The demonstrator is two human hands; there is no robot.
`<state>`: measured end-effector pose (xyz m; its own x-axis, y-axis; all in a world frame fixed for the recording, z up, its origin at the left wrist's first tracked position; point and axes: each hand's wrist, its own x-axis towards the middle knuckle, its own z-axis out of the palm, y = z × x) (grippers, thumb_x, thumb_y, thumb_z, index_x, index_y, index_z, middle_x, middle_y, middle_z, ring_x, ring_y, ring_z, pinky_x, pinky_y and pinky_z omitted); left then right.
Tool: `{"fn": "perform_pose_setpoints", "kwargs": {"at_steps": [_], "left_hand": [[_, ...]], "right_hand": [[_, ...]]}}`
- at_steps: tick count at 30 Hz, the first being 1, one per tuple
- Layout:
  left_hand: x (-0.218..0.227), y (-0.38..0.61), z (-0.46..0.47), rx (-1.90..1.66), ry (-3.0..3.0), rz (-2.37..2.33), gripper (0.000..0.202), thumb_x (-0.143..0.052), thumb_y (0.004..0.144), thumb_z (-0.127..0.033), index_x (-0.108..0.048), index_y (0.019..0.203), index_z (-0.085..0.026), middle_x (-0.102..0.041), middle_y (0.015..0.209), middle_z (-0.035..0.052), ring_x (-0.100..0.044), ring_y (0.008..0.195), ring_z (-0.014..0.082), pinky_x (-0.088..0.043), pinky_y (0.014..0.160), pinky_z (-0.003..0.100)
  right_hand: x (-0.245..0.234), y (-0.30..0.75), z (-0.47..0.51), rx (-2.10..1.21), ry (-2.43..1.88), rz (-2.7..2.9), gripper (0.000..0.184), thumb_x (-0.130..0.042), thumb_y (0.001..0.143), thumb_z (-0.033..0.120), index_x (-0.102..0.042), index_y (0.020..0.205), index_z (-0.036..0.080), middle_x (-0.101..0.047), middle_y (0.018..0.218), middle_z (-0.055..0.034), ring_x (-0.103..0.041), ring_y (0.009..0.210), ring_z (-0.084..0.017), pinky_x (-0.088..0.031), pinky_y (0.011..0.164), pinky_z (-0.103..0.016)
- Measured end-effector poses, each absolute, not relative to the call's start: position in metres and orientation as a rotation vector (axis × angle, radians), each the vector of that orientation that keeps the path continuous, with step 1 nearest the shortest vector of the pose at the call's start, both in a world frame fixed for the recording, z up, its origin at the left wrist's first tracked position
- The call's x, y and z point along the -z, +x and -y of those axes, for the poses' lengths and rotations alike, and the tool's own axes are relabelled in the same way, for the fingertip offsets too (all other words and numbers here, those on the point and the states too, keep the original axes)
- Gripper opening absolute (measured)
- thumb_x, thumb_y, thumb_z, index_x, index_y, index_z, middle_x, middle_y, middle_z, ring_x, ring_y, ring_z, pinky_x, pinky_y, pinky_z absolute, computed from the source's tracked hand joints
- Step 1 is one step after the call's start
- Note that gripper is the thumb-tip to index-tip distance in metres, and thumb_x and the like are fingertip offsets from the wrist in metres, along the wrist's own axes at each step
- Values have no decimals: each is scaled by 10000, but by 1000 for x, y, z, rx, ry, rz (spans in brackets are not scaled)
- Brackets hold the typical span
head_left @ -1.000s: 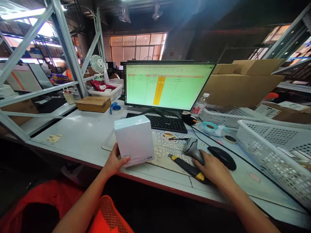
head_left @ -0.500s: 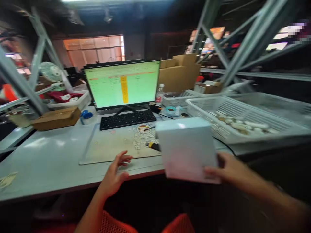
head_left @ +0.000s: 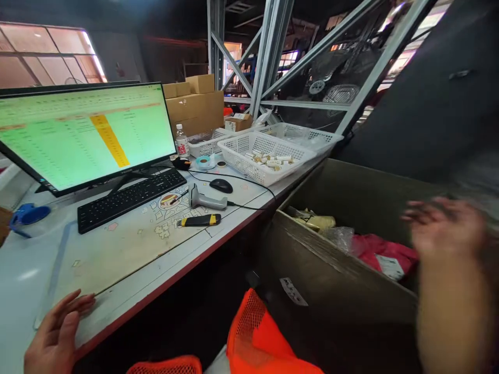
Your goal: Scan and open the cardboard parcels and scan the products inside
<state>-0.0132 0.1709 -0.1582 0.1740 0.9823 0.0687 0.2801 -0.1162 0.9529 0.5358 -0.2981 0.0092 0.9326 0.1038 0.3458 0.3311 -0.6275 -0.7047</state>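
My left hand [head_left: 58, 327] rests at the front edge of the white table [head_left: 23, 275], by the corner of the desk mat [head_left: 97, 265]. Its fingers are stretched out and hold nothing. My right hand [head_left: 448, 228], smeared by motion, is raised over the right side of a large dark bin [head_left: 335, 270]. Its fingers look apart, with nothing visible in them. Inside the bin lie a red package [head_left: 384, 252] with a white label, clear plastic [head_left: 341, 238] and a yellowish package [head_left: 319, 222]. A grey barcode scanner [head_left: 206, 200] and a black-and-yellow box cutter [head_left: 200, 220] lie on the mat.
A monitor [head_left: 78, 140], keyboard [head_left: 132, 197] and mouse [head_left: 221, 185] stand on the table. White baskets [head_left: 249, 166], one with small pale pieces, line its far right. Behind are a bottle [head_left: 182, 141], cartons [head_left: 198, 111] and metal struts [head_left: 268, 62]. Blue tape [head_left: 31, 214] sits at left.
The view has turned right, bringing the bin into sight. My right hand held a white box over the table edge; it has moved right over the bin, and the box is out of sight.
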Motion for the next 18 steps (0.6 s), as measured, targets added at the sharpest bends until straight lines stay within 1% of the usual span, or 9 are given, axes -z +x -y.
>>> {"fn": "perform_pose_setpoints", "kwargs": {"at_steps": [1,3,5,8,10,12,13,15,18], "left_hand": [[161,-14,-175,-998,1564,-1279,721,-650,820,-802,-648,1293,-258,-716,1146,61,-672,1110,312,-425,1150,587],[165,-13,-181,-991,1554,-1305,783,-660,781,-833,-648,1266,-219,-721,1114,70,-689,1046,298,-477,1096,563],[167,-11,-183,-1012,1544,-1277,844,-677,753,-842,-637,1246,-158,-719,1086,99,-696,969,278,-537,1009,510],[168,-7,-183,-1051,1507,-1258,890,-687,745,-831,-621,1236,-91,-716,1059,133,-697,897,244,-573,923,426],[169,-5,-182,-1080,1486,-1251,902,-684,759,-818,-610,1250,-65,-713,1068,149,-695,890,227,-574,920,401],[171,-3,-181,-1093,1466,-1241,914,-685,761,-812,-604,1259,-50,-712,1070,159,-693,906,222,-573,927,389],[173,-2,-180,-1092,1462,-1233,908,-688,767,-803,-602,1262,-47,-711,1071,160,-692,926,222,-571,936,384],[176,-1,-180,-1087,1475,-1222,868,-683,799,-777,-600,1269,-52,-708,1076,157,-689,958,218,-566,945,371],[180,-1,-181,-1102,1476,-1210,821,-675,828,-754,-602,1261,-60,-704,1070,151,-683,945,207,-570,915,354]], "right_hand": [[-3,543,277,295,-2091,236,735,-92,1147,615,-239,1640,90,-433,1317,-249,-550,1035,-197,-568,881,-315],[9,550,216,184,-1890,274,611,-254,1167,517,-325,1577,70,-490,1218,-204,-548,929,-161,-560,786,-265],[19,544,140,37,-1821,445,489,-378,1159,428,-418,1497,78,-519,1146,-169,-533,847,-126,-533,710,-205],[27,513,20,-173,-1864,834,394,-472,1141,329,-485,1407,39,-539,1068,-137,-542,809,-108,-532,706,-185],[31,489,-57,-299,-1929,1168,364,-548,1111,294,-547,1361,31,-554,1061,-130,-568,862,-127,-563,782,-228],[34,468,-127,-362,-2012,1484,323,-608,1078,273,-612,1294,34,-562,1106,-136,-578,1005,-165,-560,960,-326],[36,459,-159,-367,-2064,1612,308,-620,1068,265,-629,1276,37,-558,1147,-142,-566,1084,-187,-526,1048,-381],[39,447,-213,-346,-2189,1794,306,-634,1053,249,-640,1276,40,-533,1239,-158,-510,1230,-231,-441,1156,-456],[48,436,-267,-260,-2373,1923,372,-643,1040,241,-613,1358,51,-466,1354,-178,-420,1341,-282,-375,1197,-520]]}}
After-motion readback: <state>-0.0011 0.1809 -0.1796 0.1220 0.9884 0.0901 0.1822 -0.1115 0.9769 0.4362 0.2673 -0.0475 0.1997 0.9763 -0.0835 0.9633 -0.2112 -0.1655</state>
